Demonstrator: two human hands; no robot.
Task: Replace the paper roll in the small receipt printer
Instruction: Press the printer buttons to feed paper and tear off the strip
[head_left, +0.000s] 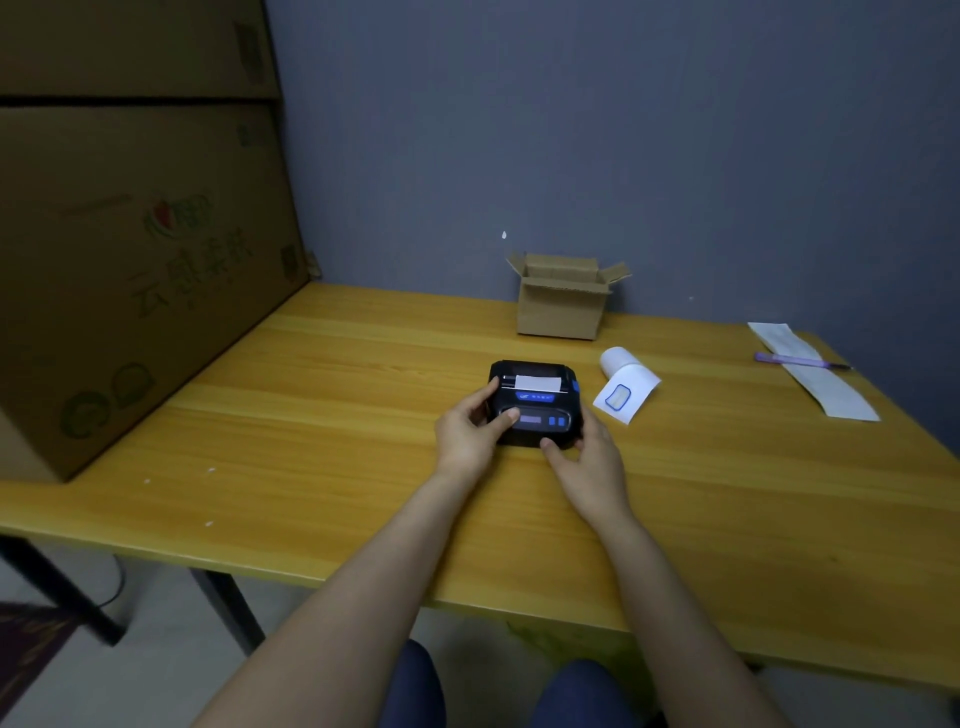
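Observation:
A small black receipt printer (535, 397) with blue buttons sits mid-table, its lid down and a short white paper strip (537, 383) poking from its slot. My left hand (467, 431) grips its left side, thumb resting on the front panel. My right hand (592, 462) holds its right front corner. A white paper roll (621, 364) lies on its side just right of the printer, its loose end (626, 397) unrolled toward me with a blue-outlined sticker on it.
A small open cardboard box (563, 301) stands behind the printer by the wall. A long paper strip (815, 369) with a purple pen (795, 359) across it lies at far right. Large cardboard cartons (130, 249) fill the table's (311, 441) left side.

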